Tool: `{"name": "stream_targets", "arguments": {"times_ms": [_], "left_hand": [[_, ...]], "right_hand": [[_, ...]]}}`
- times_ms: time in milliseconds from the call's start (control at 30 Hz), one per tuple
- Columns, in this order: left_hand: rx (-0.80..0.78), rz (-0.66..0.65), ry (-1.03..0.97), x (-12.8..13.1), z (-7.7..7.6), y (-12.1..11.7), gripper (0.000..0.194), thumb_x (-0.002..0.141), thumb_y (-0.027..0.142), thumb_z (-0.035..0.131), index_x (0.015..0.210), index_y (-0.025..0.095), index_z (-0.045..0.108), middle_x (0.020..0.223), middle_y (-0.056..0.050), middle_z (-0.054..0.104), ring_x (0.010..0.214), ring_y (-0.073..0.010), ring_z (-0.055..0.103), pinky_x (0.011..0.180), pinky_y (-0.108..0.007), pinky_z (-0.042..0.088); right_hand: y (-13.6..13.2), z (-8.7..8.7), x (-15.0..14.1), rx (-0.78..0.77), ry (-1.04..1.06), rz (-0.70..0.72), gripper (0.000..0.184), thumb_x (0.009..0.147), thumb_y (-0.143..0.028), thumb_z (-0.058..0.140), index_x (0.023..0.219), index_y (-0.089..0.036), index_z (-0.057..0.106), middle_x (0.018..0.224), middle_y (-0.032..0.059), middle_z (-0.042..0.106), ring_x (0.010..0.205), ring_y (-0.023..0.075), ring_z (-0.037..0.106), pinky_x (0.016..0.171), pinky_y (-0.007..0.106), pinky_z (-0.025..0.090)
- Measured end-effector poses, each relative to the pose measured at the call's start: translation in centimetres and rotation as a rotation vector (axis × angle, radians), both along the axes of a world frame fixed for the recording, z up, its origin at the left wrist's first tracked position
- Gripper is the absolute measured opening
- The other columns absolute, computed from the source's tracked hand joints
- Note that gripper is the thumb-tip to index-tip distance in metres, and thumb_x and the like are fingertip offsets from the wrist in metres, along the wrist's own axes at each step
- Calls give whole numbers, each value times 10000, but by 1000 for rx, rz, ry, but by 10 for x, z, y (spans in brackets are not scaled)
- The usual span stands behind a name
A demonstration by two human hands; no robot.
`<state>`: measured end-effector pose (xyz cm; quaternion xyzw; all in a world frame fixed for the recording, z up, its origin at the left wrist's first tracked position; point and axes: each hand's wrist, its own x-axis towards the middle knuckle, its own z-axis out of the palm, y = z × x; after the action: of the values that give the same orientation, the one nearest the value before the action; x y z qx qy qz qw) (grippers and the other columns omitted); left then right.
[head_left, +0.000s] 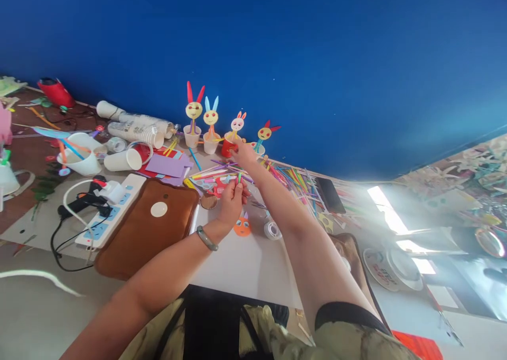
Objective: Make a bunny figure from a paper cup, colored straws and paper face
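My left hand (pixel 233 203) is closed over the table, its fingertips pinching a small green strip (pixel 239 177). Stretched farther forward, my right hand (pixel 244 155) is at the red paper cup (pixel 227 146); its fingers are partly hidden, and whether they touch the cup is unclear. A pink rabbit face (pixel 237 123) stands in that cup. Below my hands lies an orange round face (pixel 242 227) with pointed ears, beside a roll of clear tape (pixel 272 230). Red cut-out pieces (pixel 220 186) lie just beyond my left hand.
White cups with rabbit-eared faces (pixel 194 110) line the blue wall. Coloured sticks (pixel 293 179) and a phone (pixel 331 195) lie right of my hands. To the left are a brown hot-water bag (pixel 148 233), a power strip (pixel 113 212), purple paper (pixel 168 165) and stacked paper cups (pixel 137 132).
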<state>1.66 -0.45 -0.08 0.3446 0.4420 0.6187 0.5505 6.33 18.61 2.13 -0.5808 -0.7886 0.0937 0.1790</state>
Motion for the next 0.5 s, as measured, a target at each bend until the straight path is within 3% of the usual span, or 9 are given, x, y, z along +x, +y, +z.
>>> {"name": "stream_targets", "arguments": {"times_ms": [100, 200, 400, 500], "left_hand": [[-9, -13, 9, 0, 0, 0, 209, 1015, 342, 477, 883, 213, 575, 747, -9, 645, 588, -117, 530, 583, -257, 438], [-10, -15, 25, 0, -1, 1, 211, 1008, 358, 487, 896, 209, 586, 740, -10, 654, 576, -121, 544, 568, -258, 430], [16, 11, 30, 2, -1, 1, 217, 975, 363, 518, 872, 186, 589, 691, -6, 643, 530, -106, 521, 531, -245, 413], [18, 7, 27, 3, 0, 0, 226, 953, 377, 545, 866, 176, 598, 669, -5, 635, 521, -101, 517, 527, -241, 418]], "right_hand": [[1, -4, 4, 4, 14, -20, 328, 932, -208, 538, 1193, -161, 732, 1097, 157, 759, 999, 294, 671, 880, 372, 477], [-7, -9, 12, 27, 65, 5, 301, 932, -206, 495, 1063, -153, 761, 1008, 138, 769, 937, 262, 667, 857, 352, 472], [-32, -23, 35, 101, 222, 91, 320, 918, -254, 500, 1103, -152, 741, 1058, 109, 770, 908, 216, 667, 844, 315, 493], [-42, -30, 49, 114, 307, 91, 311, 914, -318, 521, 1073, -165, 741, 931, 91, 765, 798, 210, 652, 801, 327, 502]]}}
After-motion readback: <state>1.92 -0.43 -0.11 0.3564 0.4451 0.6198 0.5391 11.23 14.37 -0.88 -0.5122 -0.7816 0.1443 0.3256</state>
